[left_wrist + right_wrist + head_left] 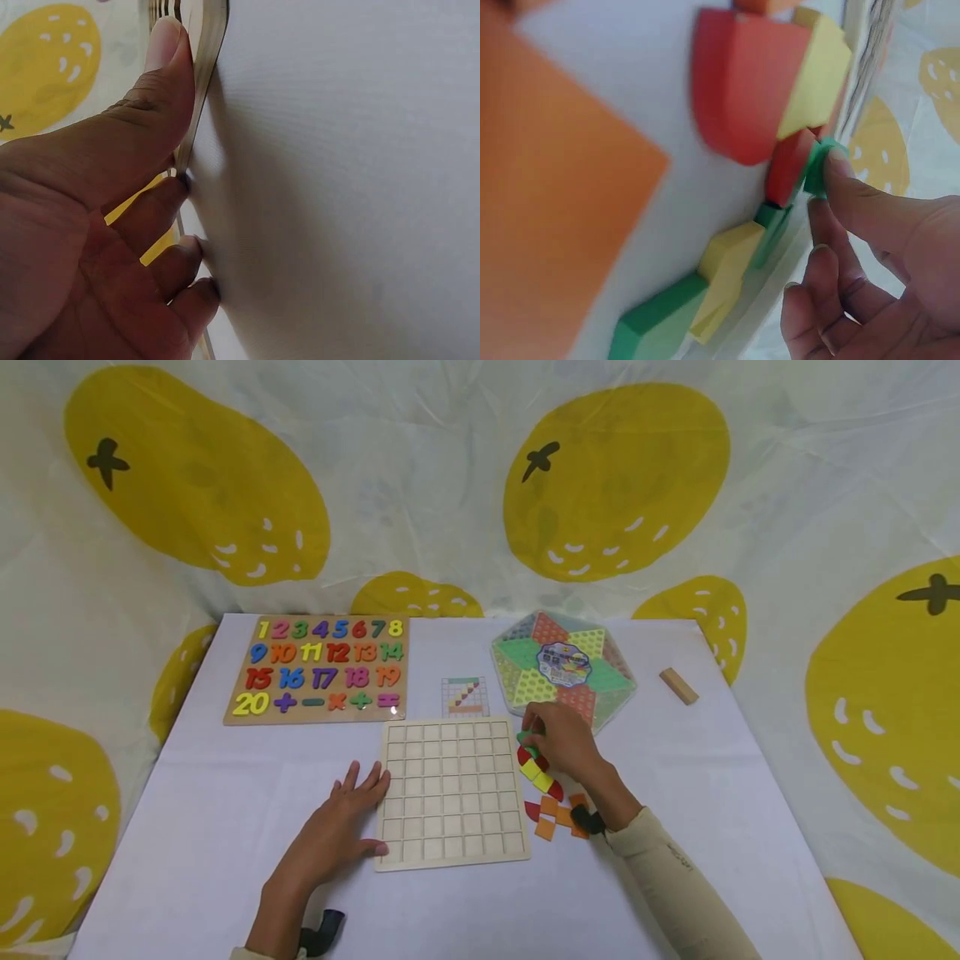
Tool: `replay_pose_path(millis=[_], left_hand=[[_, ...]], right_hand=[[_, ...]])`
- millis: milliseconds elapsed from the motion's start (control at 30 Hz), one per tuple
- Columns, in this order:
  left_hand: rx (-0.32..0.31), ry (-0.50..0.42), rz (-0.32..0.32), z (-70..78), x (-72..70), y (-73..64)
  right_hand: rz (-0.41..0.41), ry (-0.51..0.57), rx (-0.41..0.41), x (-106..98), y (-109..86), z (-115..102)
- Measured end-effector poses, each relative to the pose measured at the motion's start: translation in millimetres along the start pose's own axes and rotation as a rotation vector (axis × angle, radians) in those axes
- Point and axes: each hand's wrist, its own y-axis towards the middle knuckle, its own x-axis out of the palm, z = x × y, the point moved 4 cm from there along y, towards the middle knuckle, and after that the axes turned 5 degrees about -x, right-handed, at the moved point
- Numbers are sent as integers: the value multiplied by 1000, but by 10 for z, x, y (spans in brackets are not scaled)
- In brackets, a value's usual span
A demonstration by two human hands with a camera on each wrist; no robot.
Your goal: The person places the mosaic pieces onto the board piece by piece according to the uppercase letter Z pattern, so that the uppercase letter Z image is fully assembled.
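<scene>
A pale wooden board [453, 793] with a grid of square recesses lies flat on the white table. At its left edge is my left hand [345, 818], fingers spread and thumb resting on the frame; in the left wrist view the thumb [161, 90] lies along the edge. My right hand [564, 739] pinches a small green piece [819, 169] between thumb and fingers, just off the board's upper right side. Close beside it lie yellow pieces [536, 774] and red pieces [742, 86]. Several orange squares [545, 830] are nearer the right wrist.
A number puzzle board [322, 670] lies at the back left. Behind the grid board is a printed pattern card [465, 697]. A hexagonal star-patterned game board [525, 652] sits at the back, right of centre, and a small wooden block [678, 686] farther right.
</scene>
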Motion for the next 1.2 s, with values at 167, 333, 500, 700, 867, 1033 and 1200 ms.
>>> replay_pose_path(millis=[167,333,500,700,867,1033,1200], left_hand=[[-6,1,1,14,-1,1],[-15,-4,-1,25,7,-6],[-17,-2,2,31,0,-7],[-21,-4,-1,36,-15,-3],[-18,-16,10,37,-29,-3],[-15,-19,7,28,-25,-9],[-20,-18,2,17,-17,-2]], right_hand=[[35,43,4,-76,-5,-6],[90,82,-39,-122,36,-141],[89,145,-33,-77,107,-340],[72,207,-55,39,245,-628],[42,217,-67,188,376,-840],[-13,218,-57,365,492,-1005],[-30,222,-44,497,595,-1140]])
